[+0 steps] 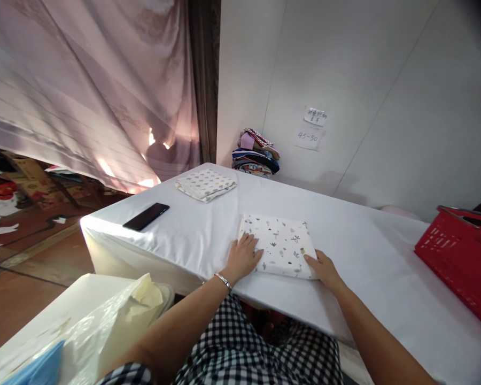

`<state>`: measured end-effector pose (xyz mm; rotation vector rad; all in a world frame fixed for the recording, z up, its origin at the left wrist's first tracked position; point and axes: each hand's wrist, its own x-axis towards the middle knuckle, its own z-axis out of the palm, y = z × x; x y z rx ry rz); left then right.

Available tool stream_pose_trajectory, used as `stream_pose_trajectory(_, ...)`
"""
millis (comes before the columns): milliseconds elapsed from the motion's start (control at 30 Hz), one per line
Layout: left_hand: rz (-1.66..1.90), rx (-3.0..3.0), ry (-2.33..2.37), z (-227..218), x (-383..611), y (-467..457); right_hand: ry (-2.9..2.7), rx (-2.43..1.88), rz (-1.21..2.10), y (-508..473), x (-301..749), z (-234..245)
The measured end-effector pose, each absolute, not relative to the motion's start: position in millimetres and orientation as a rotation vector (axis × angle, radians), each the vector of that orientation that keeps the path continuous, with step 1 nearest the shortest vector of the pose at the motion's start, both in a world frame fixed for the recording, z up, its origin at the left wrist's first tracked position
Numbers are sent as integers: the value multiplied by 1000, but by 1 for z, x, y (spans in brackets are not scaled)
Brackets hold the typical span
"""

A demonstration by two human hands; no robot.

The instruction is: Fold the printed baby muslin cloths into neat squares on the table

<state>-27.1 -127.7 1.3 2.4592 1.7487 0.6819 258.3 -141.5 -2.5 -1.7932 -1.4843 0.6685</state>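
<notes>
A folded white cloth (280,246) with small grey and brown prints lies on the white-covered table in front of me. My left hand (244,255) rests flat on its left part, fingers stretched out. At the cloth's right front corner is my right hand (321,267), its thumb on top and the other fingers around the edge, partly hidden. Farther back to the left lies another folded cloth (207,185), white with grey shapes. Neither hand touches that one.
A black phone (146,216) lies near the table's left edge. On the right stands a red plastic basket (460,262). A stack of folded fabrics (256,155) sits against the wall at the back. A clear plastic bag (112,326) is at lower left.
</notes>
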Motion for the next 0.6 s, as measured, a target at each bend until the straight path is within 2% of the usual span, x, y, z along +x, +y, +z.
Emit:
stream_pose_trajectory(367,520,2429,1806,18,-22,-115,-1473,-1967,626,-128,256,1)
stream_pose_trajectory(600,474,2379,1818,7,-28,-106,-1450,-1930,512,-128,257,-11)
